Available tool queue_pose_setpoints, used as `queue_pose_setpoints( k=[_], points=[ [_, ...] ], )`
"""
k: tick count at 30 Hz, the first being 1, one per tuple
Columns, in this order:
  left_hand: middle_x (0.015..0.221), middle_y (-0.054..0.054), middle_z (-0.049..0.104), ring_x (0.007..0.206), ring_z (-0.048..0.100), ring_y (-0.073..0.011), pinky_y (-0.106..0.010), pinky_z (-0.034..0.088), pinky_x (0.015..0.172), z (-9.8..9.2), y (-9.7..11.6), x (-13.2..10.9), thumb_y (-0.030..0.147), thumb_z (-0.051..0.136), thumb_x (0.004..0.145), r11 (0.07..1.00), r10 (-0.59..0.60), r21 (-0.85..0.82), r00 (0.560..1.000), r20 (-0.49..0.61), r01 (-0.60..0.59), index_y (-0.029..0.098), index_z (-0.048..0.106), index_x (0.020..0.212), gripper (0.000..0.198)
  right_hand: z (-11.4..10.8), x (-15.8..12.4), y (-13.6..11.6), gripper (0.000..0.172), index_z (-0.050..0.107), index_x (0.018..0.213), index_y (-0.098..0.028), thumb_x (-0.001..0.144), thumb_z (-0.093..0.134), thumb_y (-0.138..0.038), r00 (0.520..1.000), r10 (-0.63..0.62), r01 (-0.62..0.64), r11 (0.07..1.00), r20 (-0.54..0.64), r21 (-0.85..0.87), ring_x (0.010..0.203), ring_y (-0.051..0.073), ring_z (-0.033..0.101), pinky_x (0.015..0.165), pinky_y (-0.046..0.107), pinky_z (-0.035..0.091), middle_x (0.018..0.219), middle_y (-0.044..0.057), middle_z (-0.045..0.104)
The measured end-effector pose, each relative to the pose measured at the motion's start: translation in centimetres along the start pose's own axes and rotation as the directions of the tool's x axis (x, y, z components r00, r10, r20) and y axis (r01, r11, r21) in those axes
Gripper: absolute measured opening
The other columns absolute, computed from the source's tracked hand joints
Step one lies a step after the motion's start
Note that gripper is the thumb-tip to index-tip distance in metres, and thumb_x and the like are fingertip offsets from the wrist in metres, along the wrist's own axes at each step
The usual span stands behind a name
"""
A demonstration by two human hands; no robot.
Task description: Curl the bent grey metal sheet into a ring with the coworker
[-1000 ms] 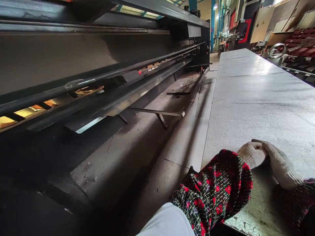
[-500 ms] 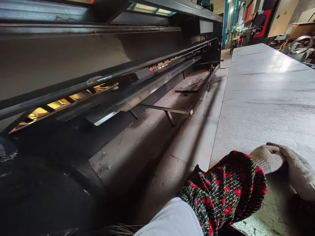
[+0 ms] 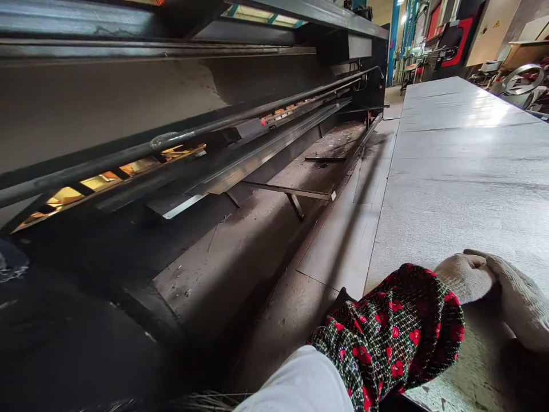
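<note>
Head view: big grey metal sheet [image 3: 454, 171] lies flat, long way running straight ahead, beside long black machine [image 3: 107, 97]. Gloved left hand [image 3: 465, 278] and gloved right hand [image 3: 521, 300] rest on sheet, close together; left nearer machine. Cannot tell if gripping.

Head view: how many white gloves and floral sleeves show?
White gloves: 2
Floral sleeves: 1
Total: 3
</note>
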State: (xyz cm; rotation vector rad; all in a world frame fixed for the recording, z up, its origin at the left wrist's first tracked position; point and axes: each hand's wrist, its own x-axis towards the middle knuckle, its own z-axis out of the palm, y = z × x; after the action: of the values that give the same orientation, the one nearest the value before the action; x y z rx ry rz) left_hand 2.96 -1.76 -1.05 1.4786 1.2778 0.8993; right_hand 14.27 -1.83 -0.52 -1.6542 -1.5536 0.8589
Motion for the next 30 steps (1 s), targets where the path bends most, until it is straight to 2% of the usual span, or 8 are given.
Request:
queue_pose_setpoints(
  k=[4, 8, 14, 21, 30],
  points=[
    [0.054, 0.0, 0.044, 0.053, 0.042, -0.0086, -0.023, 0.028, 0.047, 0.1, 0.0, -0.1, 0.04, 0.049, 0.075, 1.0, 0.015, -0.004, 1.0, -0.023, -0.015, 0.016, 0.065, 0.07, 0.028, 0.2, 0.1, 0.0, 0.037, 0.065, 0.102, -0.034, 0.079, 0.04, -0.046, 0.998, 0.053, -0.052, 0.998, -0.039, 0.033, 0.108, 0.022, 0.055, 0.1, 0.031, 0.039, 0.108, -0.005, 0.066],
    [0.055, -0.002, 0.047, 0.055, 0.043, -0.0098, -0.024, 0.029, 0.049, 0.2, -0.1, -0.1, 0.039, 0.048, 0.077, 1.0, 0.015, 0.004, 0.999, -0.028, -0.015, 0.017, 0.068, 0.075, 0.03, 0.2, 0.1, 0.1, 0.039, 0.065, 0.101, -0.032, 0.078, 0.038, -0.049, 0.999, 0.034, -0.033, 0.999, -0.035, 0.018, 0.107, 0.022, 0.056, 0.098, 0.032, 0.042, 0.106, -0.003, 0.067],
    [0.057, 0.0, 0.049, 0.053, 0.042, -0.0076, -0.021, 0.028, 0.047, 0.3, -0.1, -0.1, 0.04, 0.05, 0.075, 1.0, 0.023, 0.019, 0.999, -0.035, -0.022, 0.017, 0.067, 0.074, 0.029, 0.2, 0.2, 0.3, 0.039, 0.066, 0.098, -0.03, 0.076, 0.041, -0.049, 0.999, 0.017, -0.014, 0.997, -0.034, 0.073, 0.107, 0.022, 0.056, 0.098, 0.031, 0.042, 0.106, -0.003, 0.067],
    [0.055, -0.001, 0.047, 0.054, 0.042, -0.0081, -0.022, 0.029, 0.048, 0.3, -0.1, 0.0, 0.039, 0.049, 0.077, 0.999, 0.01, 0.034, 0.999, -0.043, -0.008, 0.017, 0.068, 0.077, 0.029, 0.1, -0.5, -1.3, 0.039, 0.067, 0.1, -0.027, 0.076, 0.04, -0.042, 0.998, 0.061, -0.06, 0.994, -0.013, 0.096, 0.109, 0.022, 0.055, 0.101, 0.031, 0.039, 0.109, -0.003, 0.066],
    [0.055, 0.0, 0.047, 0.054, 0.044, -0.0091, -0.023, 0.029, 0.047, 0.3, -0.3, 0.0, 0.039, 0.05, 0.075, 1.0, 0.015, 0.024, 1.0, -0.025, -0.014, 0.019, 0.069, 0.077, 0.027, 0.2, -0.4, -1.1, 0.038, 0.067, 0.098, -0.029, 0.076, 0.042, -0.046, 0.996, 0.082, -0.078, 0.989, -0.027, 0.122, 0.106, 0.023, 0.056, 0.102, 0.033, 0.038, 0.105, -0.004, 0.067]
  ],
)
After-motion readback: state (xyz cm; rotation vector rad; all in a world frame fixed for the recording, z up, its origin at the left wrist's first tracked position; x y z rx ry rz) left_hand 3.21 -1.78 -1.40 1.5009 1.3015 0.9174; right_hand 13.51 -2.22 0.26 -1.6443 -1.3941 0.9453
